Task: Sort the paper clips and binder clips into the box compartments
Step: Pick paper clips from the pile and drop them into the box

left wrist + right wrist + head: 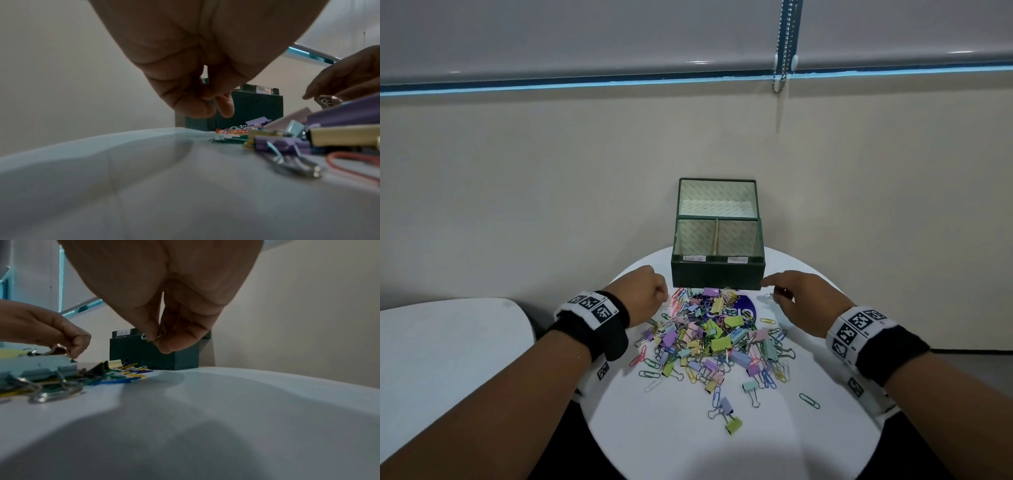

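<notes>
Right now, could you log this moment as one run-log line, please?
left hand: curled, empty | right hand: pinching paper clip | box: empty

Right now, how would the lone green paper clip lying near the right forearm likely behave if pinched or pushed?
The green paper clip is thin wire lying flat on the white table, so probably very light, hard to pinch, and apt to slide when pushed. Nothing touches it, so snagging seems unlikely.

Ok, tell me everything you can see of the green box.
The box is dark green with a hinged lid standing open at the back. Its patterned lining looks pale. A thin divider splits it into two compartments, both empty, each with a small white label on the front rim; the writing is too blurred to read. It sits upright at the far edge of the white table, near the wall. The clip pile reaches its front; neither hand touches it.
</notes>
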Demonstrator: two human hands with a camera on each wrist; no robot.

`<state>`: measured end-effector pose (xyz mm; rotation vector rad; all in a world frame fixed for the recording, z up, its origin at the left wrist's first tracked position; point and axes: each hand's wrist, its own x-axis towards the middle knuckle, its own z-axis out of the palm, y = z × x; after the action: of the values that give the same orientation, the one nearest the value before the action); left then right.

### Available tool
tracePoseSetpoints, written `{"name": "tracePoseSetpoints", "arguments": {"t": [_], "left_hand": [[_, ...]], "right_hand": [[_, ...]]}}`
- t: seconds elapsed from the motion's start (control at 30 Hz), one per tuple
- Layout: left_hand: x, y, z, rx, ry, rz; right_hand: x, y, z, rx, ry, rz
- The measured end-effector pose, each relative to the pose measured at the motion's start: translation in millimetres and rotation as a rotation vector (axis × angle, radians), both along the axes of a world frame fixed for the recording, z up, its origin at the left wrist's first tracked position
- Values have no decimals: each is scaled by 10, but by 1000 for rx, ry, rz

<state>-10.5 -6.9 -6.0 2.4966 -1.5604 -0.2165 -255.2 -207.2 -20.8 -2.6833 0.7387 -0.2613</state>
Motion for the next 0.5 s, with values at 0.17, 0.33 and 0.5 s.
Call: {"name": "tracePoseSetpoints", "arguments": {"t": [0.17, 0.33, 0.5], "left_hand": [[-48, 50, -21, 42, -67, -2], [-86, 105, -19, 120, -35, 9], [-79, 103, -75, 163, -32, -33]], "right_hand": [[4, -2, 19, -25, 25, 6], [10, -30, -5, -1, 39, -42], [25, -25, -9, 14, 29, -53]]}}
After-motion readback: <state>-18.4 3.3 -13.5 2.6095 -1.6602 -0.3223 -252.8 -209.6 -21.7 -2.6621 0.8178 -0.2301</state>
